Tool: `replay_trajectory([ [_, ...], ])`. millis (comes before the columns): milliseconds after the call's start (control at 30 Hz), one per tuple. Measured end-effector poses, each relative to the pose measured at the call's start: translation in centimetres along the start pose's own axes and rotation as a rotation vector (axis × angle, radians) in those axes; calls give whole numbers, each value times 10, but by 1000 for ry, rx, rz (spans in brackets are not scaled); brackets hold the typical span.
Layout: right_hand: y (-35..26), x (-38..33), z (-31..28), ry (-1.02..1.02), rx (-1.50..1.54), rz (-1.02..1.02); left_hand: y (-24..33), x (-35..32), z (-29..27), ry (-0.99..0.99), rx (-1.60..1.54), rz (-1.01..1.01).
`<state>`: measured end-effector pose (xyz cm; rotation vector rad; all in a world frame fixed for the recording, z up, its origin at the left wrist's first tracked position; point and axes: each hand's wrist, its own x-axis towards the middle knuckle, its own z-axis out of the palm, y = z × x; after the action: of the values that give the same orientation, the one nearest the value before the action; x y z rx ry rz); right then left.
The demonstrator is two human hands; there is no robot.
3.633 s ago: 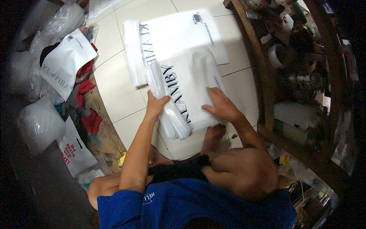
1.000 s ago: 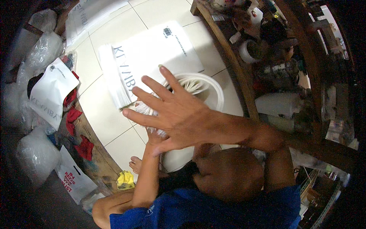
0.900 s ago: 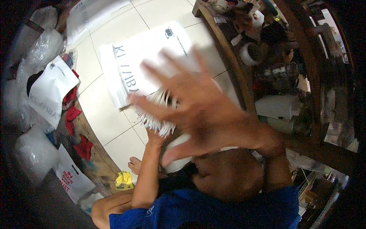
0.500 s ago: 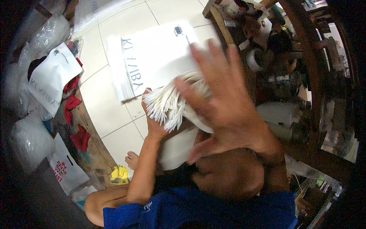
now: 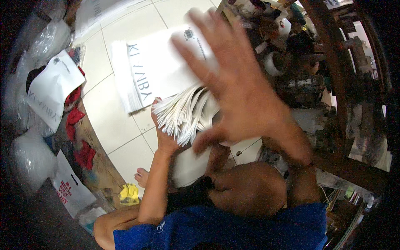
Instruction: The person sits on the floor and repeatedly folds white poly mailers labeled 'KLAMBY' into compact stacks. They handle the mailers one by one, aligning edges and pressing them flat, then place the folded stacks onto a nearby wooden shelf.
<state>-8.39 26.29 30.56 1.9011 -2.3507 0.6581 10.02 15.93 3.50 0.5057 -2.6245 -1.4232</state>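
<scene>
Head view: the left hand (image 5: pixel 163 135) grips a thick stack of white plastic mailer bags (image 5: pixel 185 114) from below, edges fanned out, above the white tiled floor (image 5: pixel 108 121). The right hand (image 5: pixel 241 96) is raised near the camera, blurred, fingers spread and grasping nothing. Farther left, another pile of white bags (image 5: pixel 158 71) lies flat.
</scene>
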Motion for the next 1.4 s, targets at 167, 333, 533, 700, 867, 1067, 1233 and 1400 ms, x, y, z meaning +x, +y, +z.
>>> replay_trajectory([
  [167,19,-4,28,-205,-196,39,-1,5,6,-103,69,-18],
  [333,10,2,17,-182,-154,40,-18,5,10,-162,-110,-231],
  [533,0,1,19,-200,-135,24,7,-4,-2,-8,-521,-102],
  [700,3,-8,37,-255,-145,-16,25,25,-10,122,77,333],
  [867,-2,-17,27,-258,-113,32,20,15,1,-73,-715,-138],
  [1067,11,-94,-18,211,-38,386,1,9,-7,87,424,305],
  [1233,-8,-222,54,122,487,1055,3,10,11,117,-7,181],
  [1400,-5,-240,81,147,623,1119,-4,5,36,223,320,231],
])
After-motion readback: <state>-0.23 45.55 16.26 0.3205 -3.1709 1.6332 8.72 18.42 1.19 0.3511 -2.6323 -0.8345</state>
